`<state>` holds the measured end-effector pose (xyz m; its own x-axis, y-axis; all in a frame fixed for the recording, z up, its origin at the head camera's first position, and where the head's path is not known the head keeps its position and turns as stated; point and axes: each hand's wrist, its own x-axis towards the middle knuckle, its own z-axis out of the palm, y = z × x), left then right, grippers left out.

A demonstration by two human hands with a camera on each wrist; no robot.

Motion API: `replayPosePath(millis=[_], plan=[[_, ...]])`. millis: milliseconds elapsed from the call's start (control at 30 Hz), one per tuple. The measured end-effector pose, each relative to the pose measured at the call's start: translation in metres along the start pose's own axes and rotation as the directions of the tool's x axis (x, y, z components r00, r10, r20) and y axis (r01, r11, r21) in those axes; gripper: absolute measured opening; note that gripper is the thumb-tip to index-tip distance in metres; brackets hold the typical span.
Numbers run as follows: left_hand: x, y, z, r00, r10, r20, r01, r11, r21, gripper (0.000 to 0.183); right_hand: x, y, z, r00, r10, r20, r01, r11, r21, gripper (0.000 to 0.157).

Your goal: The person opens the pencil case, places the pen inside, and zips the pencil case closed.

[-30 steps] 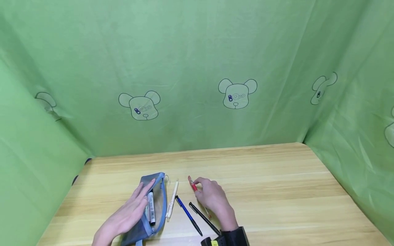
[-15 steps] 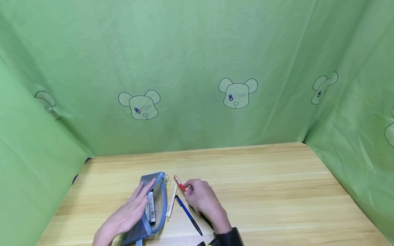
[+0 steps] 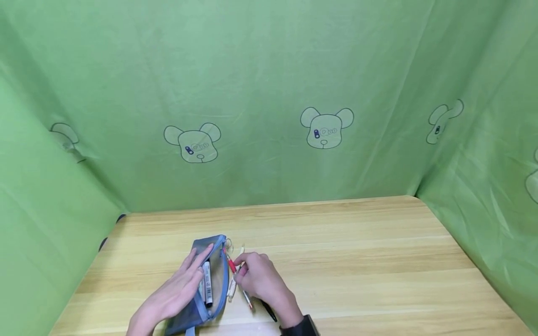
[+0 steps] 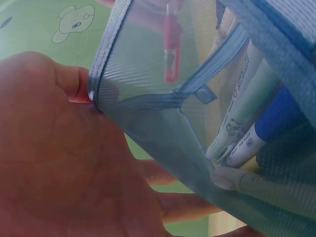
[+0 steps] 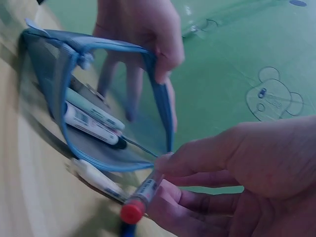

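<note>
A blue mesh pencil case (image 3: 204, 243) lies unzipped at the table's left front, with several markers (image 5: 89, 126) inside. My left hand (image 3: 178, 291) holds its opening apart, thumb on one edge and fingers behind the mesh, as the right wrist view shows. Between thumb and fingers my right hand (image 3: 262, 280) pinches a red pen (image 3: 231, 266), whose far end reaches the case's zipped rim. Under that pen, beside the case, lies a white pen (image 3: 232, 290). A dark pen end (image 3: 269, 311) shows below the right hand; the other loose pens are mostly hidden by it.
The light wooden table (image 3: 378, 261) extends far to the right of the hands. Green cloth (image 3: 260, 177) printed with bear faces stands behind it and along both sides. A small ring (image 3: 229, 243) hangs from the zip at the case's far end.
My right hand has carried the red pen leftward, from the table right of the loose pens to the pencil case's rim. The left hand and case have stayed put.
</note>
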<state>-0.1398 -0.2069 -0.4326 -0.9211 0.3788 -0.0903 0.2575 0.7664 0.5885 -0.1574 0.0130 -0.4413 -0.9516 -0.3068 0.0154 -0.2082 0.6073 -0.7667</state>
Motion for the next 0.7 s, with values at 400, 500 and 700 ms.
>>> replayPosePath(millis=[400,500,700], plan=[[0.001,0.003,-0.002,1.000,-0.018,0.013,0.019,1.000,-0.008,0.052,0.005,-0.007,0.016,0.998,-0.001,-0.067,0.000,1.000,-0.010,0.028],[0.001,0.003,-0.002,1.000,-0.022,0.013,0.022,1.000,-0.004,0.052,0.007,-0.008,0.019,0.997,0.029,-0.074,-0.027,0.999,0.028,0.027],[0.000,0.002,-0.001,1.000,-0.013,0.010,0.013,1.000,-0.006,0.052,0.010,-0.008,0.028,0.995,0.079,-0.068,-0.070,0.989,0.128,0.033]])
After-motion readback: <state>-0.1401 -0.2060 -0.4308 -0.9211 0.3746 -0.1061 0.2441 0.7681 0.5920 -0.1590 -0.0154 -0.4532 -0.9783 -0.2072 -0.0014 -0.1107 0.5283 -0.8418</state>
